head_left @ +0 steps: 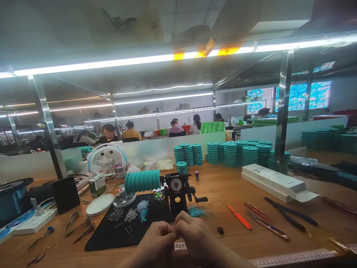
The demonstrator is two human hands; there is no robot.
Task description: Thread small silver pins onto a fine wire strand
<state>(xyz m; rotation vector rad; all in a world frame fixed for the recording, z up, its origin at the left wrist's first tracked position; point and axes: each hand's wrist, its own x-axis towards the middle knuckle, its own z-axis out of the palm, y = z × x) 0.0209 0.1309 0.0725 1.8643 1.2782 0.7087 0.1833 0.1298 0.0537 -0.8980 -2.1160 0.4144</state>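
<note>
My left hand point(158, 238) and my right hand point(192, 232) meet at the lower middle, fingertips pinched together. Whatever they hold is too small or hidden to make out. Just beyond them stands a black hand-cranked winder point(176, 186) with a dial, carrying a row of teal spools point(142, 181) on its left. A black mat point(103, 238) lies to the left, bearing small piles of silvery parts point(131, 214) and pale blue pieces point(142, 206). Teal strands point(197, 212) lie right of the winder's base. Under my fingers shows a small white printed strip point(180, 245).
Stacked teal spools point(230, 154) line the back. On the right lie a white box point(270, 180), an orange-handled tool point(240, 216), tweezers point(267, 227) and black pliers point(290, 214). A fan point(108, 160) and white lid point(99, 204) are left. People sit beyond the divider.
</note>
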